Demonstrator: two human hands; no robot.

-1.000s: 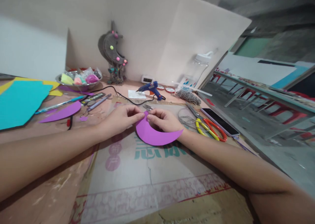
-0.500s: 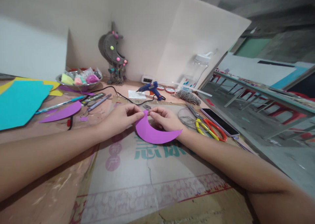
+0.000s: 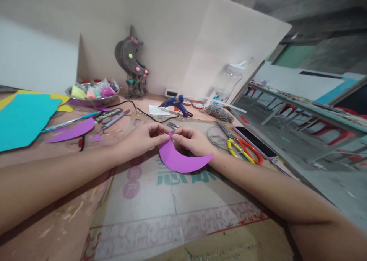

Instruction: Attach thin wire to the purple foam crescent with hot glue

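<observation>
A purple crescent cut from foam sheet (image 3: pixel 180 159) lies on a flattened cardboard sheet (image 3: pixel 172 207) in front of me. My left hand (image 3: pixel 142 138) and my right hand (image 3: pixel 192 140) meet at the crescent's upper tip, and both pinch it between thumb and fingers. The rest of the crescent curves down and to the right under my right hand. A small pair of metal snips (image 3: pixel 172 125) lies just behind my fingertips.
Blue glue gun (image 3: pixel 177 104) with black cord, red-and-yellow scissors (image 3: pixel 245 150), phone (image 3: pixel 256 142), coil of wire (image 3: pixel 215 136) and twine (image 3: pixel 219 113) lie to the right. Teal sheet (image 3: pixel 23 119), another purple crescent (image 3: pixel 73 131), pens, a bowl of colourful bits (image 3: pixel 91 92) and a grey moon ornament (image 3: pixel 129 60) stand left and behind.
The crescent's upper tip has shifted slightly lower and my fingertips have closed tighter around it. My arms stay in place.
</observation>
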